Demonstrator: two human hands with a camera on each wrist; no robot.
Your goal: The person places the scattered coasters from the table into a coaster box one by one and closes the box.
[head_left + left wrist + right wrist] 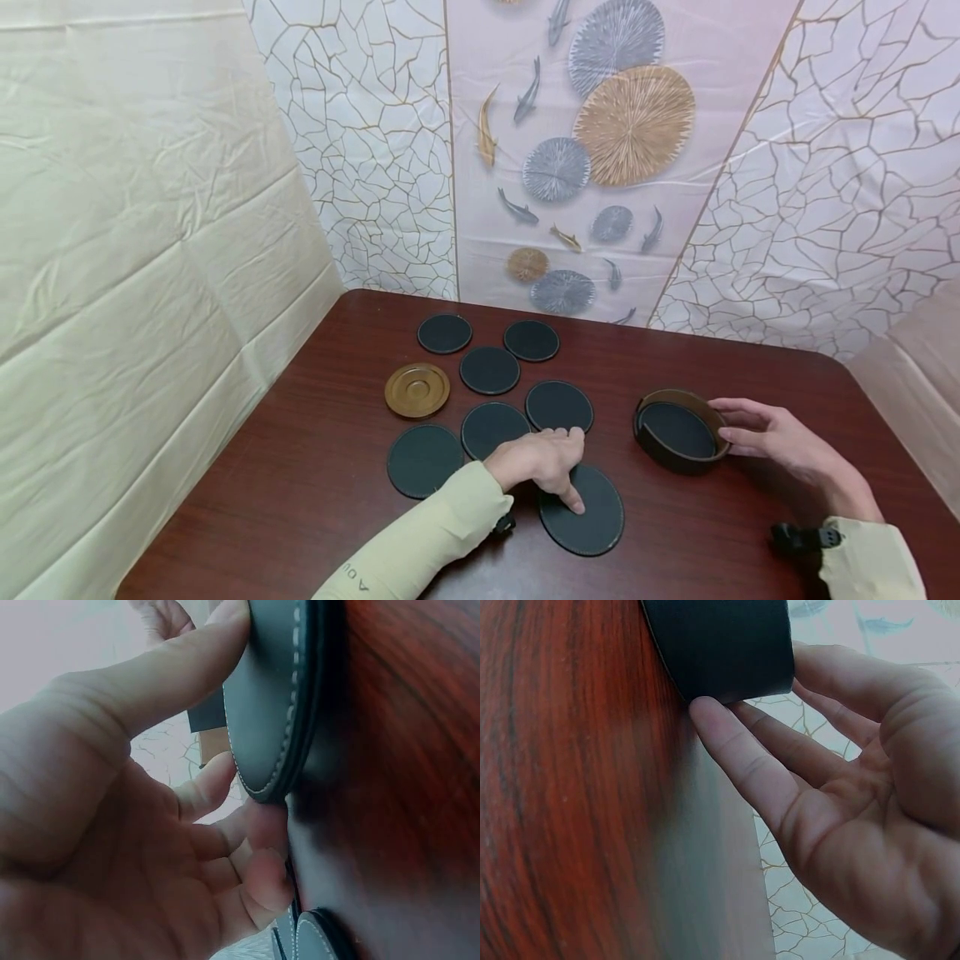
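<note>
Over the front of the table, my left hand [542,460] pinches a round black coaster [592,521]. Its thumb lies on the coaster's face and its fingers meet the edge; white stitching along that edge shows in the left wrist view. At the right, my right hand [780,437] holds the wall of a round coaster holder [678,462], black outside and brown inside. The thumb is at the top rim, while the fingers [739,754] reach low along the outer wall. Inside the holder lies a black coaster [678,427].
Several more black coasters [489,371] lie spread over the left and middle of the dark red wooden table [277,467]. Among them is a brown round disc [417,390] with ringed grooves. Patterned cloth [390,150] hangs behind the table's back edge.
</note>
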